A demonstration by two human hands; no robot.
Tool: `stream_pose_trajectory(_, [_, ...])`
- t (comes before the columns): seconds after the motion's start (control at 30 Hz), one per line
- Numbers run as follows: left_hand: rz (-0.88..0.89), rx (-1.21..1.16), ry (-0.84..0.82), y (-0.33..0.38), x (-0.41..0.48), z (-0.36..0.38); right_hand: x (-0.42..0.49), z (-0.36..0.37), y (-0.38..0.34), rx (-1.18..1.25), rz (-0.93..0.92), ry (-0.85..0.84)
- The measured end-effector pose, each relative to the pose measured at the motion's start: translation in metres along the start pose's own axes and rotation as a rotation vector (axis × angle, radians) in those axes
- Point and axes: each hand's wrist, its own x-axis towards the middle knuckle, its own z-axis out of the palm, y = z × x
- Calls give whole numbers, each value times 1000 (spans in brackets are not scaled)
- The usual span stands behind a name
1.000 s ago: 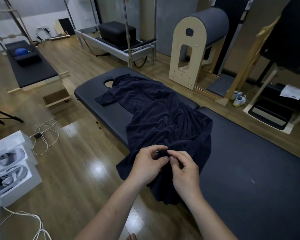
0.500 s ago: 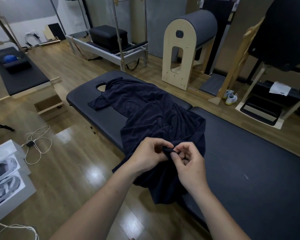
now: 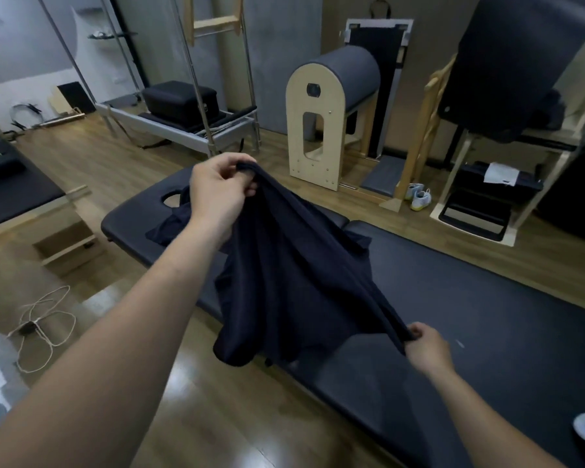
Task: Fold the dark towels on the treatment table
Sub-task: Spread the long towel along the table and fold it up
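L hand [image 3: 218, 189] is raised, fingers pinched on one towel [image 3: 284, 282] corner; R hand [image 3: 428, 346] is low, fingers clamped on another, prob. to stretch an edge taut for folding. Towel hangs over the tabletop [image 3: 487, 315], far end trailing on it.

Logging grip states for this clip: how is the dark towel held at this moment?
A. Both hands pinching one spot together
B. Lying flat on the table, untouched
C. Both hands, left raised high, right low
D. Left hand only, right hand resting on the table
C: the left hand grips the dark towel up high, while the right hand pinches its edge lower down, over the treatment table.
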Motion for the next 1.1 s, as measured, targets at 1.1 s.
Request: stream_pose_trajectory(1.1, [958,379,-839,-112,-201,164,-108,-71,31,467,-382,269])
